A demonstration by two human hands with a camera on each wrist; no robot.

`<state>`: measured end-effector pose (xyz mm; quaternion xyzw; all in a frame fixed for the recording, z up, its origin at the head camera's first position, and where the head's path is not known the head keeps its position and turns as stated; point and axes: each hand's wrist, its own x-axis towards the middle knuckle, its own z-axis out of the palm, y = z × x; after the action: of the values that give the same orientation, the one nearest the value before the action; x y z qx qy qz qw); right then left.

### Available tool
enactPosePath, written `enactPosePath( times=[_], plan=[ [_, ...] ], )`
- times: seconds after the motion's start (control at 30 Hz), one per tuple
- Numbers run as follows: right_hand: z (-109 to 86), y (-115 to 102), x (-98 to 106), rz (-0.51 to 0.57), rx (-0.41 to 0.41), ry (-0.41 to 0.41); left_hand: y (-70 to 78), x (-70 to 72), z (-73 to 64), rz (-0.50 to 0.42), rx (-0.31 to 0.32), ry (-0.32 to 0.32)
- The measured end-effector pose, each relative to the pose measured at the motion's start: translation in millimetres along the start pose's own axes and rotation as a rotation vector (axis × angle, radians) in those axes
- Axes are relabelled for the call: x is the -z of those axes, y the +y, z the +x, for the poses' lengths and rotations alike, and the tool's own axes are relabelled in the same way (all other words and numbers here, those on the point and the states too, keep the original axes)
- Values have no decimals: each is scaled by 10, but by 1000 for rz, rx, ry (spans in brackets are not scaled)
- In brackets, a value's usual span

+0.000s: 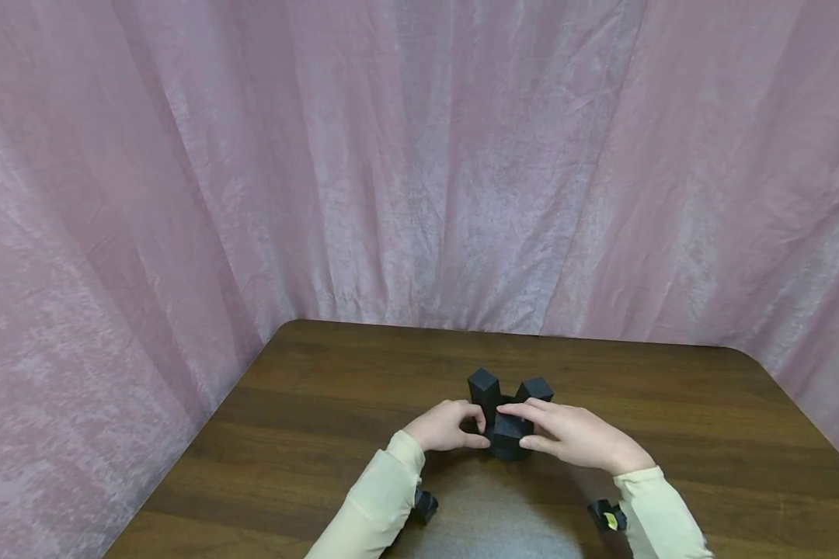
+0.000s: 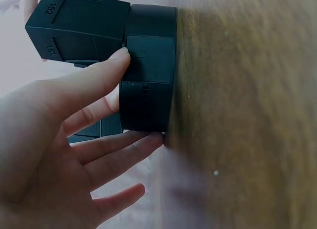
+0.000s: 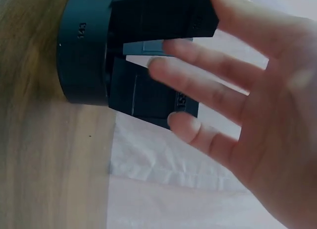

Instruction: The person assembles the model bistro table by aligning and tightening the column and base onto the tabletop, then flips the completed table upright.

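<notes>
On the table stands a black piece with a round base [image 2: 148,70] and several angular blocks rising from it. The near block [image 1: 513,429], a left block [image 1: 485,386] and a right block [image 1: 535,387] show in the head view. My left hand [image 1: 450,425] holds the base from the left, thumb on its near side and fingers around the far side. From the right, my right hand [image 1: 569,435] pinches the near block at its top between thumb and fingers. Its other fingers touch or lie close to a block [image 3: 153,92] with raised numerals.
The brown wooden table [image 1: 322,396] has rounded far corners, with a pink curtain [image 1: 419,171] hanging behind it. Small black devices [image 1: 425,506] sit at both wrists, close above the tabletop.
</notes>
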<state>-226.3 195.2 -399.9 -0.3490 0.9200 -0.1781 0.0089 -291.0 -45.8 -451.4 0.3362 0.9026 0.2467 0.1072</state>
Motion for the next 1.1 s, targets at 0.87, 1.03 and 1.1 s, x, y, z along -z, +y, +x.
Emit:
enactPosePath(
  times=[0.87, 1.03, 1.1],
  plan=[
    [-19, 346, -180, 171, -64, -193, -37, 55, -21, -1, -14, -18],
    [0, 354, -213, 217, -38, -181, -33, 47, -17, 14, -28, -14],
    [-1, 354, -218, 221, -36, -178, -32, 46, -13, 22, -36, -10]
  ],
)
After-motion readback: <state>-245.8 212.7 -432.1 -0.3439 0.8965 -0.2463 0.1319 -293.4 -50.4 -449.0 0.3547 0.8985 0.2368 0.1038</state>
